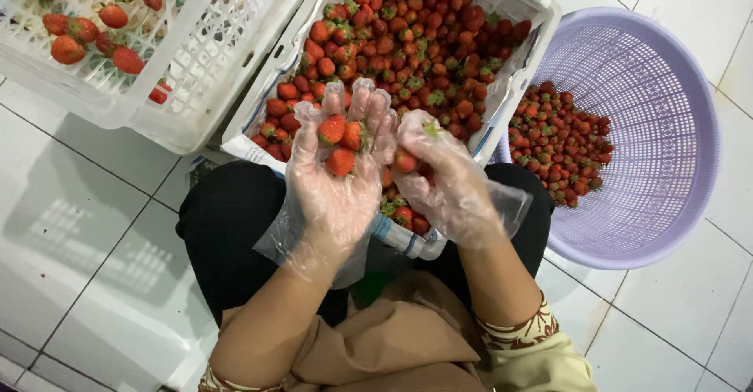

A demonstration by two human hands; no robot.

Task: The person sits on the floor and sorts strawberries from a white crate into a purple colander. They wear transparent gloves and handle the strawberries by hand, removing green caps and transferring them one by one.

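At frame centre, the left hand (333, 165), gloved in clear plastic, lay spread, cradling three red strawberries (340, 143); the right hand (443, 176) pinched one small strawberry (405, 161). Gentle pressure would likely avoid bruising above the white cardboard box (518, 78).

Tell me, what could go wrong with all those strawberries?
1. The left hand lies open and flat with three strawberries loose on the palm; a tilt could roll them onto the floor.
2. The box is heaped to its rim and rests partly on the person's lap, so a knee shift might spill berries.
3. The right hand pinches one berry in a loose plastic glove; it may slip or get squashed.
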